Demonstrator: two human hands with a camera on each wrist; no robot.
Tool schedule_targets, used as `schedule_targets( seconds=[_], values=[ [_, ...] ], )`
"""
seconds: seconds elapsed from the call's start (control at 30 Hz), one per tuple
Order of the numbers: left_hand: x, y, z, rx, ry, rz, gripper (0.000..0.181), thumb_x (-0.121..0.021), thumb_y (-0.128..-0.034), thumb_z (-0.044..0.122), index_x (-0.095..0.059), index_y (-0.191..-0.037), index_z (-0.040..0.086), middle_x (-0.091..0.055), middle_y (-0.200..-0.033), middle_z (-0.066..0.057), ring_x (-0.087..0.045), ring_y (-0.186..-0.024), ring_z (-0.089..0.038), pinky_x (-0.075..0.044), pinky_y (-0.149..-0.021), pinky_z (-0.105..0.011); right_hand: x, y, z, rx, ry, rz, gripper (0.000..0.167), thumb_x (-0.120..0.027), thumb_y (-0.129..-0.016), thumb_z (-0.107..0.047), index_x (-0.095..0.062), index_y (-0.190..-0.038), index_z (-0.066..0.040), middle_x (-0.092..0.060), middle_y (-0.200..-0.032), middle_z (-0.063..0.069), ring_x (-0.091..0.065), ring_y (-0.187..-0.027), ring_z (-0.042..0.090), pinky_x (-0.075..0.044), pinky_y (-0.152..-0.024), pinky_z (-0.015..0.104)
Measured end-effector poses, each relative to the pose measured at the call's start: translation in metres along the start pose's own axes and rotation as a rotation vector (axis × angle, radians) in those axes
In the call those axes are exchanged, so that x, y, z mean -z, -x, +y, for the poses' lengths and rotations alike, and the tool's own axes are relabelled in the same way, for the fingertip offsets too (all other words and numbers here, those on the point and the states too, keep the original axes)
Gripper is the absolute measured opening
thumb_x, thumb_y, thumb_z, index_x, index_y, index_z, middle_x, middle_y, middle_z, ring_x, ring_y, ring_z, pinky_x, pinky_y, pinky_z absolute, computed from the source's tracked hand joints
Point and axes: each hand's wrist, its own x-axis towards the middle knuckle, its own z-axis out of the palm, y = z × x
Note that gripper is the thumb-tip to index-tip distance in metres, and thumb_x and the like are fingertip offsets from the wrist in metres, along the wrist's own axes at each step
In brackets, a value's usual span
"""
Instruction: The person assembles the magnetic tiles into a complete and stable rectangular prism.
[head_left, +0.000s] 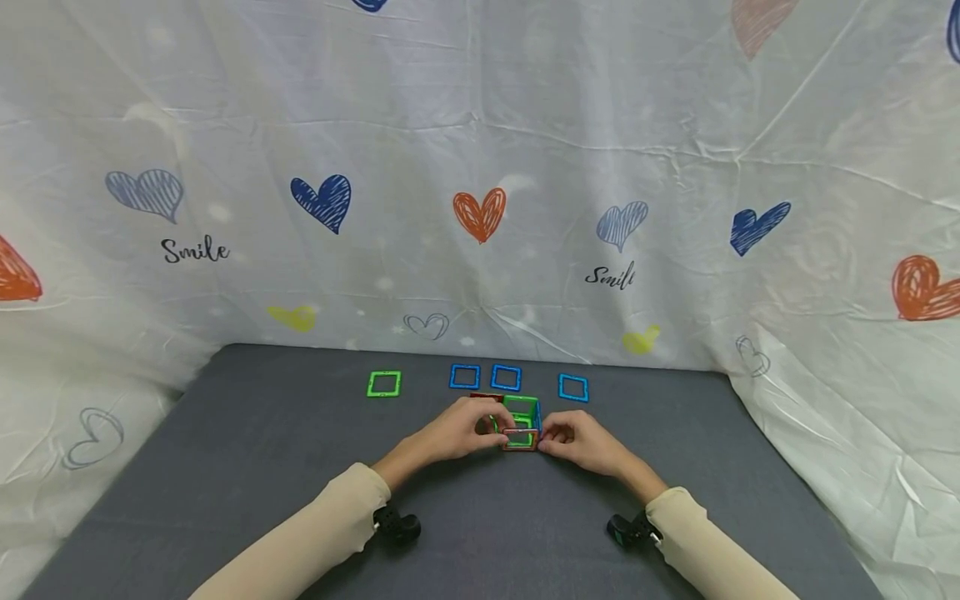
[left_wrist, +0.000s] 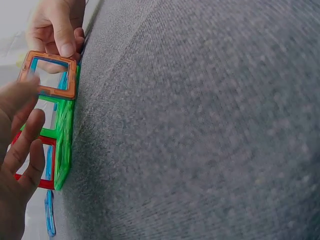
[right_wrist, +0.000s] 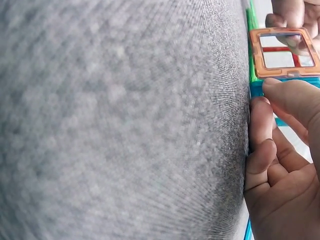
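Observation:
A small build of square magnetic tiles stands on the table between both hands. Its orange tile (left_wrist: pixel 72 82) stands upright at the front right, next to green tiles (left_wrist: pixel 64 125) and a red tile (left_wrist: pixel 47 183). My left hand (head_left: pixel 465 429) pinches the orange tile's left edge with the thumb; its other fingers reach over the build, partly hidden. At the right side, my right hand (head_left: pixel 585 442) holds the blue tile (right_wrist: pixel 256 89) near the front corner, its thumb on the edge and its fingers bent beside it.
Behind the build lie a loose green tile (head_left: pixel 384 394), two blue tiles (head_left: pixel 465 387) side by side and another blue tile (head_left: pixel 573 397) to the right. The grey cloth table (head_left: pixel 262 442) ends at a white curtain (head_left: pixel 540 275) printed with hearts.

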Motion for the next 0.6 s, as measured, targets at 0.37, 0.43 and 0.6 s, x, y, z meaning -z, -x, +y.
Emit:
schedule_targets(
  seconds=[0.37,0.43,0.6],
  values=[
    [0.001,-0.001,0.002,-0.003,0.005,-0.02,0.017,-0.074,-0.0955,0.009,-0.073,-0.112,0.015,-0.065,-0.101,0.008,-0.062,-0.086,-0.007,-0.054,-0.075,-0.025,0.0,0.001,-0.014,-0.004,0.008,-0.004,0.007,-0.068,-0.096,0.004,-0.071,-0.102,0.002,-0.069,-0.092,0.014,-0.063,-0.076,0.023,-0.051,-0.066,0.029],
    [0.001,-0.001,0.002,-0.006,0.001,-0.021,0.017,-0.074,-0.0956,0.009,-0.073,-0.112,0.015,-0.065,-0.101,0.008,-0.062,-0.085,-0.007,-0.054,-0.075,-0.026,0.001,0.001,-0.023,-0.006,0.0,-0.006,0.007,-0.068,-0.095,0.006,-0.071,-0.101,0.004,-0.068,-0.092,0.017,-0.063,-0.076,0.025,-0.051,-0.066,0.029],
    [0.001,-0.001,0.002,-0.012,-0.007,-0.024,0.017,-0.074,-0.0956,0.009,-0.073,-0.112,0.014,-0.065,-0.1,0.007,-0.062,-0.082,-0.006,-0.054,-0.073,-0.025,0.004,0.004,-0.041,-0.013,-0.001,-0.01,0.006,-0.068,-0.095,0.007,-0.07,-0.101,0.006,-0.068,-0.092,0.018,-0.063,-0.077,0.026,-0.052,-0.068,0.029]
  ],
)
